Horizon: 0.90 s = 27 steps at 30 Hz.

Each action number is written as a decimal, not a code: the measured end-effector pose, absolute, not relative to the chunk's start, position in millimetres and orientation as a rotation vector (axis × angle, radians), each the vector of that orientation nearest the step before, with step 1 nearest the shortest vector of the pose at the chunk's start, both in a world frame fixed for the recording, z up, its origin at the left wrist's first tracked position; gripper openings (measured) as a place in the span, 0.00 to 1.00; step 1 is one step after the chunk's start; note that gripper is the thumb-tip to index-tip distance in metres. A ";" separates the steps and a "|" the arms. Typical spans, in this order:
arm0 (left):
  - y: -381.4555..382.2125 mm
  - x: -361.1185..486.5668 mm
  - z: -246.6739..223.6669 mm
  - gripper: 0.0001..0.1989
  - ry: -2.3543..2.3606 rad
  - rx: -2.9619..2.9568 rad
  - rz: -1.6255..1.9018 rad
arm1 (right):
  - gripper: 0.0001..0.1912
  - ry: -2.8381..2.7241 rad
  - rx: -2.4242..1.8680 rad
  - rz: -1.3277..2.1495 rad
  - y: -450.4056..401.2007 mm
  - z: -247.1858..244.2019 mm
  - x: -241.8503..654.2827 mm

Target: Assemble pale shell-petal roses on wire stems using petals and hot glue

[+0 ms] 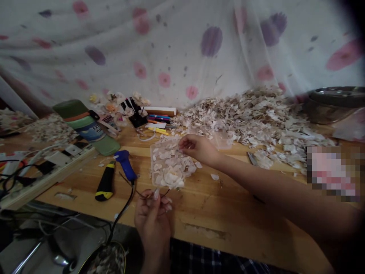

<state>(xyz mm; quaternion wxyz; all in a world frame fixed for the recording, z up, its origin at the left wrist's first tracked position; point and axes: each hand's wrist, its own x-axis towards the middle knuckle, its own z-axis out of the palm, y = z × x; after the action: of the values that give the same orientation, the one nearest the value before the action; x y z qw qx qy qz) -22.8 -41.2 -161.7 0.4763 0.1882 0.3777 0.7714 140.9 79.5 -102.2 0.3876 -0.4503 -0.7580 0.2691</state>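
Observation:
My left hand [154,217], low at the front of the table, has its fingers closed around a thin dark wire-like stem [140,195]. A small pale piece shows near its thumb tip. Further back, my right hand [199,148] hovers over a clear plastic tray [152,161], fingers bent and drawn together; I cannot make out anything between them. Pale petal-like flakes [167,154] lie in the tray. A white flower [172,177] of such pieces rests at the tray's near edge, just beyond my left hand.
Left of the tray are a blue hot-glue-gun-like tool [125,165], a black-and-yellow utility knife [105,182] and a green bottle [88,127]. A large heap of flakes [251,114] covers the back right. Pens [158,118] and a power strip [54,171] are also here.

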 end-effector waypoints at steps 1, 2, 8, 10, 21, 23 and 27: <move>-40.6 -22.5 -161.1 0.17 0.931 0.455 1.870 | 0.06 -1.953 -1.137 0.670 85.8 -104.0 136.9; -39.8 -22.5 -160.2 0.18 0.939 0.448 1.861 | 0.07 -1.985 -1.126 0.653 89.9 -105.7 136.1; -35.5 -24.4 -158.5 0.19 0.967 0.397 1.827 | 0.06 -2.254 -1.036 0.583 69.6 -110.9 192.3; -35.2 -23.5 -158.7 0.19 0.974 0.399 1.819 | 0.08 -2.352 -0.988 0.613 53.7 -112.5 218.5; -37.5 -12.7 -155.2 0.17 0.983 0.476 1.798 | 0.11 -2.488 -0.919 0.478 16.3 -142.7 249.8; -37.6 -8.9 -154.0 0.17 0.976 0.464 1.799 | 0.11 -2.461 -0.915 0.485 17.6 -146.3 249.5; -39.8 2.1 -149.7 0.19 0.978 0.446 1.766 | 0.11 -2.395 -0.910 0.527 18.5 -149.8 250.6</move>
<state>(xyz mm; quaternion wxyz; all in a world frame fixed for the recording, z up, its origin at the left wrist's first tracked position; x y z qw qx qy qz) 2.1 -39.8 -149.7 0.5118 0.1853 0.4063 0.7339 250.6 18.5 -149.8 0.2601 -0.3359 -0.8841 0.1947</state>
